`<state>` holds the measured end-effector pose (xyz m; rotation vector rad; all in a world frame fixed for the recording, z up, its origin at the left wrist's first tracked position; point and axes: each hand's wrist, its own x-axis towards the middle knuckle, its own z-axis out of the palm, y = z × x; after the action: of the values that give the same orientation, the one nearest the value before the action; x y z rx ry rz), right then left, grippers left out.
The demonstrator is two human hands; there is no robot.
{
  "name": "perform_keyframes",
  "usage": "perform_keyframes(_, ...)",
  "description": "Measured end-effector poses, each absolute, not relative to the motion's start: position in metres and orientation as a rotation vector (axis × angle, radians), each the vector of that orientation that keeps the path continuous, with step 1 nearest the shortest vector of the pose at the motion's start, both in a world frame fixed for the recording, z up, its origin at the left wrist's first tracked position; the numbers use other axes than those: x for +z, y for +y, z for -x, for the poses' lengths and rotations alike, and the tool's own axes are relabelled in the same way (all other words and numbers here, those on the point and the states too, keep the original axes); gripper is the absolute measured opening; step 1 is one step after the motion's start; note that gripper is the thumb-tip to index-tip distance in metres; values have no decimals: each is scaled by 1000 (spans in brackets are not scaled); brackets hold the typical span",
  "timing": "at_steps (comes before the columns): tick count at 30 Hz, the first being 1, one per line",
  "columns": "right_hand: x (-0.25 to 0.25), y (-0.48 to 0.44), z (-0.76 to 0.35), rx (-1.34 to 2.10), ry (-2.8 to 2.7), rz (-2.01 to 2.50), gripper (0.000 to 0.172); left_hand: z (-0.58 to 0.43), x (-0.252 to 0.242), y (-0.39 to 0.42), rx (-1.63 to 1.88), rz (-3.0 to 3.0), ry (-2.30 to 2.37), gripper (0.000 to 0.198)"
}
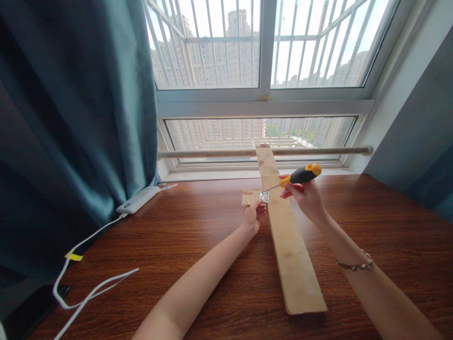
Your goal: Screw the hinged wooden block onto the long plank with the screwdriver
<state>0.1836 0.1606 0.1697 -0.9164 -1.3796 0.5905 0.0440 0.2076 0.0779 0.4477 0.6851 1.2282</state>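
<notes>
A silver metal hinge (264,197) lies across the joint between a long wooden board (293,257) and a small wood block (248,197) at its left side. My left hand (253,219) is closed at the hinge, its thumb pressing the lower edge and its other fingers curled below. Gripped in my right hand (307,197) is a screwdriver (300,175) with a black and yellow handle. It slants down to the left, its tip at the hinge's upper left part. Any screw under the tip is too small to make out.
The brown wooden table (205,245) carries a white power strip (138,200) with a white cable (92,231) at the left. A blue curtain (116,94) hangs beside it. Behind the table runs a metal rail (212,153) before the barred window (219,56); the board's far end reaches it.
</notes>
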Motion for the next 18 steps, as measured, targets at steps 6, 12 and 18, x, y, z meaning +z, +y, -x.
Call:
perform_keyframes(6,169,160,-183,530,-1304,983,30,-44,76,208,1212,-465,730,4)
perform_keyframes(12,156,163,-182,272,-1181,1184,32,-43,74,209,1217,-484,703,6)
perform_keyframes(18,154,163,-176,207,-1087,1238,34,-44,75,209,1213,-485,696,6)
